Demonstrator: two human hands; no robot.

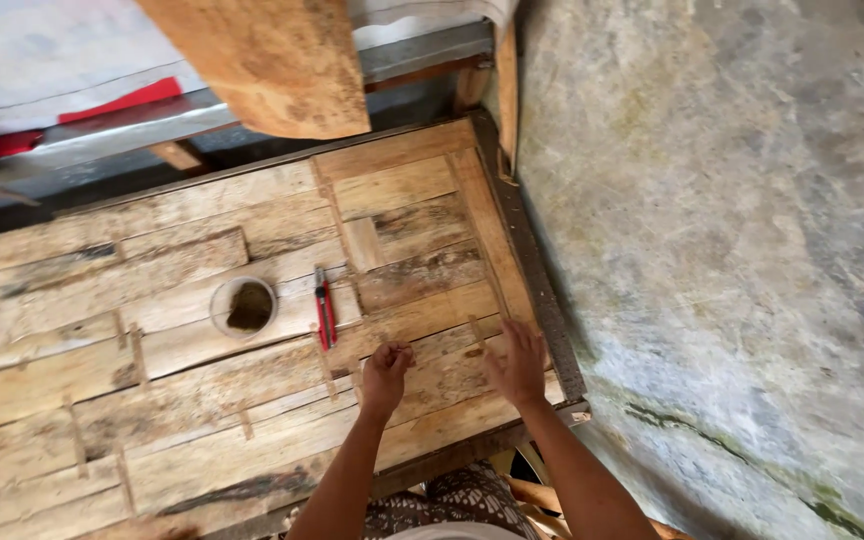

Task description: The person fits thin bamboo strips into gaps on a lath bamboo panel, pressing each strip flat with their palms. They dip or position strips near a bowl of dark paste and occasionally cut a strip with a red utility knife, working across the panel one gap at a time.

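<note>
Both hands (387, 372) (518, 362) rest on the weathered plank tabletop (202, 400).

Both hands rest on the plank desk (202, 400) at 6 o'clock: left hand (386, 372) curled, right hand (517, 362) spread; red pliers (324, 307) and round hole (243, 306) toward 11 o'clock.

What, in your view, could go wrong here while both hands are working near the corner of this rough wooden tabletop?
1. The plank tabletop looks rough and splintery; the left hand and right hand resting on it could pick up splinters.
2. The red-handled pliers lie loose close to the left hand and might get knocked.
3. The small cup nearby could tip if bumped.
</note>
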